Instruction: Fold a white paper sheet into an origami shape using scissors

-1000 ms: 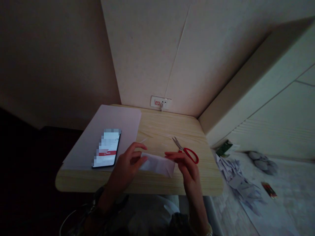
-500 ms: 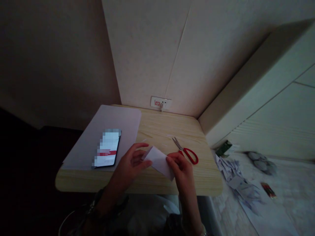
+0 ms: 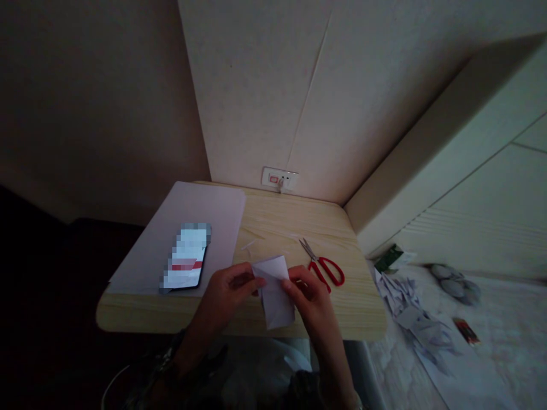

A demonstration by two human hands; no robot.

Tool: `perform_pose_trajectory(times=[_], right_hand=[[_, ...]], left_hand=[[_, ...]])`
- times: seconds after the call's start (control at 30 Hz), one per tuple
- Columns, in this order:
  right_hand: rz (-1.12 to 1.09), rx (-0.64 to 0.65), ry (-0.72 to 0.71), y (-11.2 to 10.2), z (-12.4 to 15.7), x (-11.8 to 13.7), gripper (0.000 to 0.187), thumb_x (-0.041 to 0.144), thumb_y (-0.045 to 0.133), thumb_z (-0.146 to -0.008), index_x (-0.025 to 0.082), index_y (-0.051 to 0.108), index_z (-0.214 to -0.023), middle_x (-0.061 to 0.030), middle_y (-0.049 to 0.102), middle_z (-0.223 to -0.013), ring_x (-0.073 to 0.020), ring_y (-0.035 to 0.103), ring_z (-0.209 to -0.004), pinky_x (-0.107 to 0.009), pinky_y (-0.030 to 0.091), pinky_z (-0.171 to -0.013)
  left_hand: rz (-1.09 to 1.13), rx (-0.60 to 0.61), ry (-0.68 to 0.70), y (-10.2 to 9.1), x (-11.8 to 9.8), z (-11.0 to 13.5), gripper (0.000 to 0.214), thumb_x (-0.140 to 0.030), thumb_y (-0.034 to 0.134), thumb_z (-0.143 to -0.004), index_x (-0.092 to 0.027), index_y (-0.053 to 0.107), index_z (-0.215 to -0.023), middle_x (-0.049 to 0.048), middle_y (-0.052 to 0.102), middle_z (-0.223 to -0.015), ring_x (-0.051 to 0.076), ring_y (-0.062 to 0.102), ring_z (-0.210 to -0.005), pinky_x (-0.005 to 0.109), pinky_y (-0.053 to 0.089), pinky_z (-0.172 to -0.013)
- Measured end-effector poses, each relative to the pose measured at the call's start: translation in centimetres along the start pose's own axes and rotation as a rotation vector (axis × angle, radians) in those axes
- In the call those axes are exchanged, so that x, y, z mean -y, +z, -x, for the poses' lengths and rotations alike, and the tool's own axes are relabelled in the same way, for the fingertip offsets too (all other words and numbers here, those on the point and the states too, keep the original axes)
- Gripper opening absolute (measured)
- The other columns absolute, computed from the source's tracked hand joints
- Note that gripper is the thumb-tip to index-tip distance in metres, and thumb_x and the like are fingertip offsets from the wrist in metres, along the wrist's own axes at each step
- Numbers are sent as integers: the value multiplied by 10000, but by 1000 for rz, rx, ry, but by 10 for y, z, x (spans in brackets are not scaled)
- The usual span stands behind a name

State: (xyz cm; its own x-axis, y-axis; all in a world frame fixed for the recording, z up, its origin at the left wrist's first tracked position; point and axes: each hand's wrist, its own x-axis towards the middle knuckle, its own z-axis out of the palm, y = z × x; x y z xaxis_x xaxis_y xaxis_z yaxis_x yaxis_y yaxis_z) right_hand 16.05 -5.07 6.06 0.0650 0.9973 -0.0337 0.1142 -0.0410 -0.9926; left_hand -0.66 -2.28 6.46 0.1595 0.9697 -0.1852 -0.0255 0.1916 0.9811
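A folded piece of white paper (image 3: 276, 293) stands nearly upright between my hands above the front edge of a small light wooden table (image 3: 273, 228). My left hand (image 3: 228, 293) pinches its left edge, fingers closed on it. At the paper's right edge my right hand (image 3: 311, 299) grips it with thumb and fingers. Red-handled scissors (image 3: 322, 265) lie on the table just beyond my right hand.
A lit phone (image 3: 186, 259) rests on a large white sheet (image 3: 192, 222) at the table's left. A wall socket (image 3: 278, 178) sits behind the table. To the right, a heap of paper scraps (image 3: 410, 319) lies on a pale surface beside a cabinet.
The paper has turned from lying flat and wide across my hands to standing tall and narrow. Both hands have come closer together.
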Motion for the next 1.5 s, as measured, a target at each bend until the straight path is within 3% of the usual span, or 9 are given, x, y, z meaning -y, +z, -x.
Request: perform_pose_trajectory(times=[0.1,0.23,0.5,1.07,1.27,1.5], right_hand=[[78,44,18,-2,-1,0,168,320,664,-719,185,608,-635,24,481,-608,-144,455,-602,-268,356,-569],[72,-23,48,-1,-1,-1,242,319,692,-680,198,519,-561,49,415,-562,-129,395,-564,-261,305,-545],[-160,-62,151,1,0,-3,232,359,735,-642,202,565,-624,25,550,-628,-144,485,-599,-258,360,-550],[-163,-43,173,3,0,0,198,365,752,-632,197,662,-688,-8,649,-672,-174,564,-626,-268,433,-551],[-70,-37,95,-1,-1,3,156,343,696,-688,191,666,-701,-1,593,-675,-177,554,-673,-285,434,-619],[-94,-110,84,2,1,2,283,374,717,-688,193,540,-561,46,452,-548,-122,416,-552,-249,335,-521]], left_hand=[[-1,7,23,1,3,1,66,-209,693,-621,-190,669,-563,-49,661,-550,132,626,-570,205,506,-561],[71,-9,-9,2,2,1,41,-197,716,-572,-194,700,-610,-32,712,-597,161,667,-614,231,535,-604],[51,3,-51,4,-6,3,27,-190,715,-555,-201,712,-579,-27,719,-574,157,670,-572,233,550,-594],[-11,13,-20,4,-2,4,42,-226,706,-612,-189,687,-622,5,740,-643,194,701,-661,277,572,-653],[-136,26,63,2,0,5,53,-228,694,-654,-178,684,-640,6,721,-647,178,681,-643,258,544,-644],[-168,37,57,3,-5,7,66,-234,686,-638,-180,661,-609,1,693,-600,182,664,-616,270,535,-634]])
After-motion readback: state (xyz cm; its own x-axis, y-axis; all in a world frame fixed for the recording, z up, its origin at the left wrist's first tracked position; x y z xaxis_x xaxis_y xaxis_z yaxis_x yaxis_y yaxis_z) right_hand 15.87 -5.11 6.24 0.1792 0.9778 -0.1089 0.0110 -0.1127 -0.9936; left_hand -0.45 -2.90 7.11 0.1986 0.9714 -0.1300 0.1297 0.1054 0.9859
